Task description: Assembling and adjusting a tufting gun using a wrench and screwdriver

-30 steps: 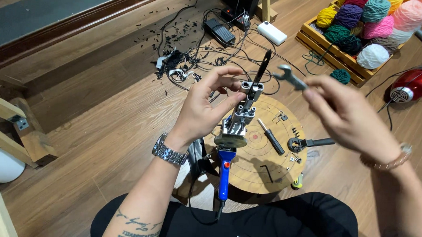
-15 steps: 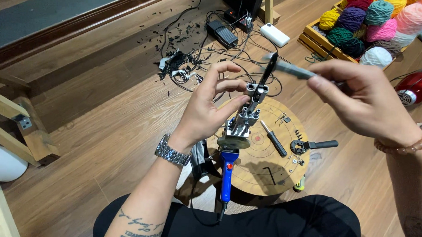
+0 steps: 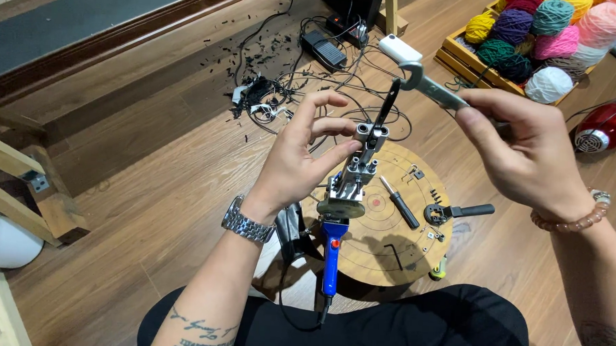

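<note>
left hand (image 3: 301, 159) grips the upright blue-handled tool (image 3: 348, 188) over the round table (image 3: 387, 254); right hand (image 3: 527, 150) clasps a spanner (image 3: 427, 85), its jaw just above the tool's top, not yet seated.

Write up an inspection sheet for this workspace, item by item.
Surface: round wooden board with ring markings, lying on the wood floor.
Job's things: upright metal tool with blue handle; silver open-ended wrench.
Clutter: black screwdriver, black hex key, small screws.
Grippers: left hand fingers on the tool's top; right hand grips the wrench.
Cables: black tangle on floor beyond the board.
Surroundings: crate of yarn balls, red vacuum cleaner.
</note>
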